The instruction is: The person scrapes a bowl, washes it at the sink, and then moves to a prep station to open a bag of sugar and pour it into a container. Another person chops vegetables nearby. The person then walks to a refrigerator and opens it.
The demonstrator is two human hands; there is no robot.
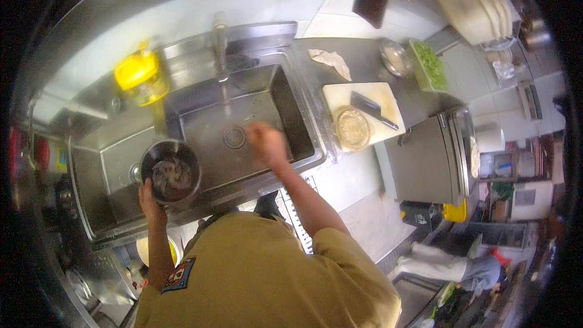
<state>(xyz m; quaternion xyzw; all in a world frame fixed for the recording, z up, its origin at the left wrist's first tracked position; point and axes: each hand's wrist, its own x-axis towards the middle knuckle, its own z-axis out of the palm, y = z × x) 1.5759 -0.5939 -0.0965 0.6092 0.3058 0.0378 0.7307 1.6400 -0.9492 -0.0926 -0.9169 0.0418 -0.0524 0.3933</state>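
Observation:
My left hand grips the near left rim of a round metal bowl, which is tilted over the divider between two sink basins; some food pieces, too blurred to name, lie inside it. Over the right basin my right hand is blurred by movement, its fingers curled; whether it holds anything is not clear. Behind it, a faucet reaches over the basin, with what looks like a stream of water below its spout.
Right of the sink, a cleaver and a round container rest on a white cutting board. Beyond are a cloth, a metal bowl and a basket of greens. A yellow-lidded tub stands behind the left basin. Another person is at far right.

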